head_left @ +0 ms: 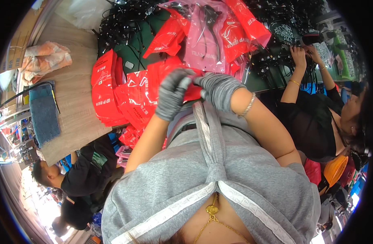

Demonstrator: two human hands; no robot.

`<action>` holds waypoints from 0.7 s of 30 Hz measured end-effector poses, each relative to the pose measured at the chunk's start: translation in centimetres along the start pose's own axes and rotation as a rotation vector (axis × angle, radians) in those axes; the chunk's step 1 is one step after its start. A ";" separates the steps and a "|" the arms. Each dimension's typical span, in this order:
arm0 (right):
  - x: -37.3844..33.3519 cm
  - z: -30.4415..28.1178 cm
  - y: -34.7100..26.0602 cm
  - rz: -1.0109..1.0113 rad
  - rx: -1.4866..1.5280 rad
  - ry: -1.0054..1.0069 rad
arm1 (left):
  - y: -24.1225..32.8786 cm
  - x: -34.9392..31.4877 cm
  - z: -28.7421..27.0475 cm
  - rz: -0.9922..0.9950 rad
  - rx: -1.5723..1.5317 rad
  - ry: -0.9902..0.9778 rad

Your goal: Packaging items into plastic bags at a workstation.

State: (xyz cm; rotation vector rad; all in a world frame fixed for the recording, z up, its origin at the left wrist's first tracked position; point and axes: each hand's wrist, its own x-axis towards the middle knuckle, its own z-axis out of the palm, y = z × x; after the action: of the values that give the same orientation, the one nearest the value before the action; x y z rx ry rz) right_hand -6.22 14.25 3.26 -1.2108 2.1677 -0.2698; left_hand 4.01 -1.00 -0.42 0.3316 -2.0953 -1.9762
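Observation:
Both of my hands wear grey striped knit gloves and meet at the table's near edge. Between them is a red plastic bag (192, 94). My left hand (172, 95) is closed on the bag's left side, thumb and fingers pressed together. My right hand (222, 91) pinches its upper right edge. Just beyond them lies a pink see-through bag (202, 44) with a black cable inside, among more red bags (167, 37). To the left, a stack of flat red bags (105, 91) leans over others spread along the edge. Whether the held bag contains anything is hidden.
Heaps of black cables (123, 20) cover the far side of the green table. At right, a co-worker's hands (302, 55) work near small metal parts (284, 33). A wooden board (78, 101) at left bears a blue cloth (44, 114) and a crumpled orange-white cloth (46, 61).

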 end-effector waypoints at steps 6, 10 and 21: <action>-1.4 -4.2 1.1 -0.422 1.559 0.386 | 6.6 1.0 -6.7 0.132 -0.503 0.436; 1.4 0.4 4.5 -0.150 1.925 -0.072 | 10.2 1.9 -5.9 0.227 -0.353 0.220; 4.2 -2.7 3.3 -0.348 2.420 -0.491 | 8.6 7.0 -6.3 0.056 -0.299 0.446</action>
State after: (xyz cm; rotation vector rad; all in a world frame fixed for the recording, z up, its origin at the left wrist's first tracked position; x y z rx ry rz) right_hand -11.70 12.29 2.07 0.0382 0.1079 -1.6856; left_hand -0.49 -8.75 8.62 0.5824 -1.5006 -1.9274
